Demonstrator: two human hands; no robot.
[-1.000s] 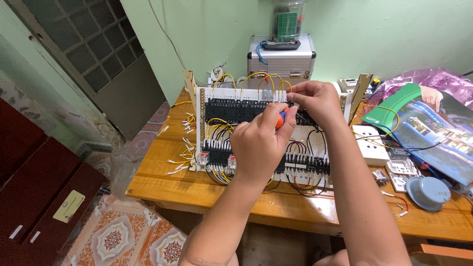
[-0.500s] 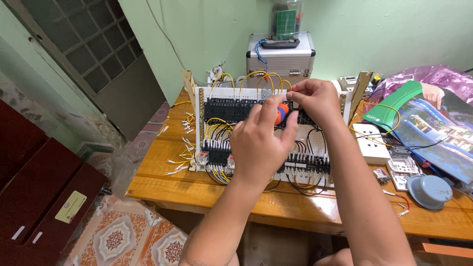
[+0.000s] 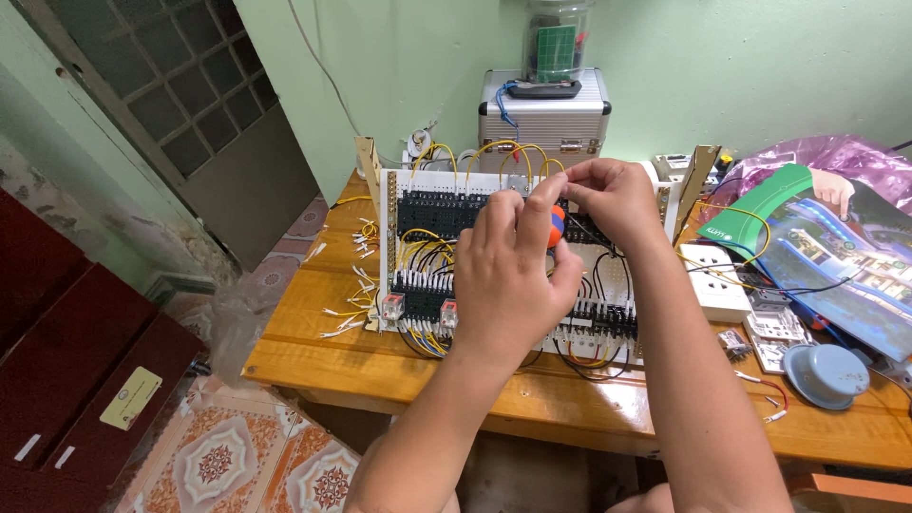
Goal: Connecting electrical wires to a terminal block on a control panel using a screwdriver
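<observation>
A white wiring board (image 3: 410, 249) stands tilted on the wooden table, carrying rows of black terminal blocks (image 3: 437, 211), yellow and black wires and small clear relays (image 3: 392, 306). My left hand (image 3: 508, 280) is closed around a screwdriver with an orange and blue handle (image 3: 556, 226), held against the upper middle of the board. My right hand (image 3: 613, 199) is just right of it, with thumb and forefinger pinched on a thin wire at the upper terminal row. The screwdriver's tip and the wire's end are hidden by my fingers.
A metal case (image 3: 543, 119) stands behind the board with a clear jar on top. To the right lie a white socket (image 3: 719, 282), a glossy brochure (image 3: 826, 256), small parts and a grey round cap (image 3: 825, 375). Loose wire ends (image 3: 347, 313) lie left of the board. The table edge (image 3: 313, 366) is near me.
My left hand's fingers have shifted a little on the screwdriver handle. Both hands stay at the same spot on the board.
</observation>
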